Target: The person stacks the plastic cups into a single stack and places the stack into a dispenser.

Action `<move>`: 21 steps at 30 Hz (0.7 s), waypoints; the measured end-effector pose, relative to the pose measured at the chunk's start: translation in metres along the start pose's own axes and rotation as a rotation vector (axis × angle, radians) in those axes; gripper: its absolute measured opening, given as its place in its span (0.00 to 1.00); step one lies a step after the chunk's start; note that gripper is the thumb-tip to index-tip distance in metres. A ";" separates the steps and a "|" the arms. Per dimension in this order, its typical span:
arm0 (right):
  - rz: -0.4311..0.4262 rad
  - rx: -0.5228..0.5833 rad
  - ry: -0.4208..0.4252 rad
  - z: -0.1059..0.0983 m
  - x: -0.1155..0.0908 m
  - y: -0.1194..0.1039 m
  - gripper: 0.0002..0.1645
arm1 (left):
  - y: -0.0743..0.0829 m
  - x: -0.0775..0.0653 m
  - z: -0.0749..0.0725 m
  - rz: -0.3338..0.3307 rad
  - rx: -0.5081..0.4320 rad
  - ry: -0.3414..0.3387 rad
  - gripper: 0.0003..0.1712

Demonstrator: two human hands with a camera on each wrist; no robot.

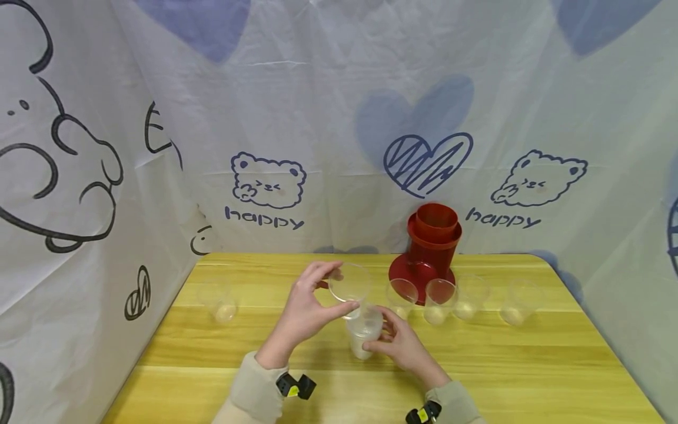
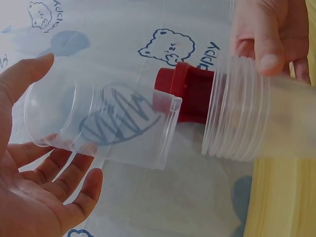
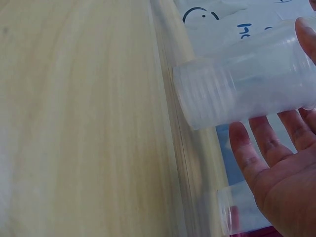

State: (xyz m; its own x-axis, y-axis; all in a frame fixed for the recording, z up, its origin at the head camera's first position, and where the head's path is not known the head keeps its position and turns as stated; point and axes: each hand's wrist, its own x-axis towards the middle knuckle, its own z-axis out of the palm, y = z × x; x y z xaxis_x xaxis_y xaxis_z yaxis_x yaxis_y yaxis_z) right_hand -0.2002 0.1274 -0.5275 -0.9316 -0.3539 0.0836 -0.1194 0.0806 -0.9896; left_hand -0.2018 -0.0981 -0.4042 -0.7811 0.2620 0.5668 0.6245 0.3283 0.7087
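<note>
My left hand holds a single clear plastic cup by its sides, thumb on one side and fingers on the other. Just below it, my right hand grips a stack of nested clear cups. In the left wrist view, a narrow gap shows between the single cup and the rims of the stack. The right wrist view shows the fingers of the right hand along the side of the stack.
A red cylindrical object with a round base stands at the back right of the wooden table. Several clear cups stand in front and to the right of it, including one cup. Another clear cup stands at the left. A printed curtain hangs behind.
</note>
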 end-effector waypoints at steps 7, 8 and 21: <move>-0.005 -0.011 -0.002 0.000 0.000 -0.001 0.42 | -0.001 0.000 0.008 -0.041 -0.063 -0.053 0.39; -0.004 -0.013 -0.002 0.000 0.000 -0.002 0.42 | -0.002 0.000 0.009 -0.051 -0.072 -0.061 0.39; 0.010 -0.002 -0.007 0.000 -0.001 -0.003 0.43 | -0.011 -0.006 0.016 -0.134 -0.112 -0.144 0.38</move>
State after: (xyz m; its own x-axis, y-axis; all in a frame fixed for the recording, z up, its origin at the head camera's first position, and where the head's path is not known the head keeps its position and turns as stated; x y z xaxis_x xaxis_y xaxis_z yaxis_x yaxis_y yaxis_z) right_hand -0.1989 0.1277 -0.5249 -0.9302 -0.3597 0.0728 -0.1108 0.0861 -0.9901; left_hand -0.2041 -0.0884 -0.4217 -0.8442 0.3523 0.4040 0.5046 0.2682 0.8206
